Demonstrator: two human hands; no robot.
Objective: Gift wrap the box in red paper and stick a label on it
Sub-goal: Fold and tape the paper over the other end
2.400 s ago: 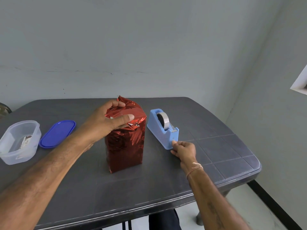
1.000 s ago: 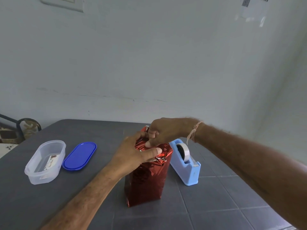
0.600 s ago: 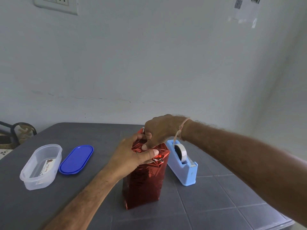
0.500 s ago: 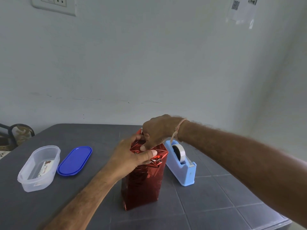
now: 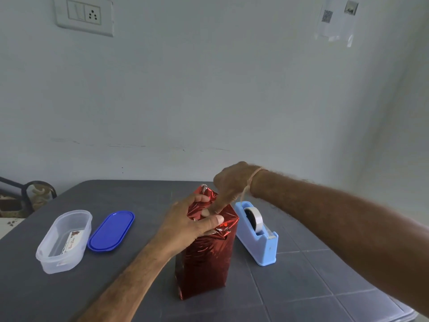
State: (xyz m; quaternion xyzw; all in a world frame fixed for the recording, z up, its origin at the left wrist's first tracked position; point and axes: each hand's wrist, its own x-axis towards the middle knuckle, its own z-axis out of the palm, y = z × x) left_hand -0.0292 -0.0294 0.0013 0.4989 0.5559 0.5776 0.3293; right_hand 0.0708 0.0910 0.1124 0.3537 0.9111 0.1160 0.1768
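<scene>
A tall box wrapped in shiny red paper (image 5: 205, 261) stands upright in the middle of the dark grey table (image 5: 301, 287). My left hand (image 5: 185, 223) grips the folded paper at the box's top, thumb across the near edge. My right hand (image 5: 228, 185) reaches over from the right and presses a fingertip down on the top fold; whether it holds tape cannot be made out. A label card (image 5: 72, 242) lies inside the clear plastic tub (image 5: 54, 259) at the left.
A light blue tape dispenser (image 5: 257, 233) stands just right of the box. The tub's blue lid (image 5: 111, 230) lies next to the tub. A dark chair (image 5: 27, 194) shows past the table's far left corner. The wall stands close behind.
My right hand left the tape dispenser and came over onto the box's top, where it now presses with one finger. My left hand kept its hold on the folded paper.
</scene>
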